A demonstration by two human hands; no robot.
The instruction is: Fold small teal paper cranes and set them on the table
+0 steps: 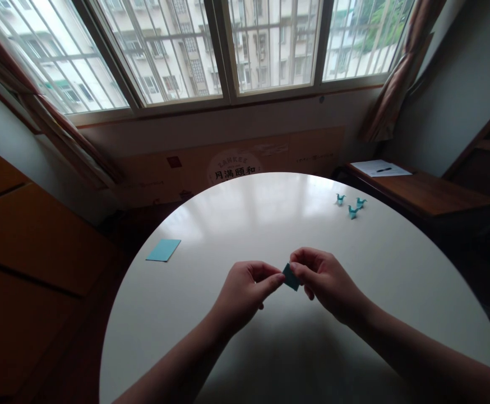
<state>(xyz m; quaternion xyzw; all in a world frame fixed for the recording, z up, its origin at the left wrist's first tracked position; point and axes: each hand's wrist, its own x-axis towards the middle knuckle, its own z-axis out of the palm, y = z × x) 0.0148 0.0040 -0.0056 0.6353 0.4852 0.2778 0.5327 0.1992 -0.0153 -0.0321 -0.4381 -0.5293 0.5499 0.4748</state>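
Observation:
Between my two hands is a small folded piece of teal paper (291, 279), held above the white round table (236, 224). My left hand (251, 289) pinches its left corner between thumb and fingertips. On the other side, my right hand (323, 278) grips the upper right edge with thumb and forefinger, hiding part of it. A stack of light blue square paper (163, 250) lies at the table's left side. Toward the far right stand three small folded paper cranes, one crane (340, 199) at the left, another crane (360, 203) at the right and a crane (352, 212) nearest me.
Beyond the table's right edge, a wooden desk (447, 193) bears a white sheet (365, 169) with a pen (383, 169) on it. A long printed cardboard box (186, 168) leans below the barred window. A wooden cabinet (26, 269) stands at the left.

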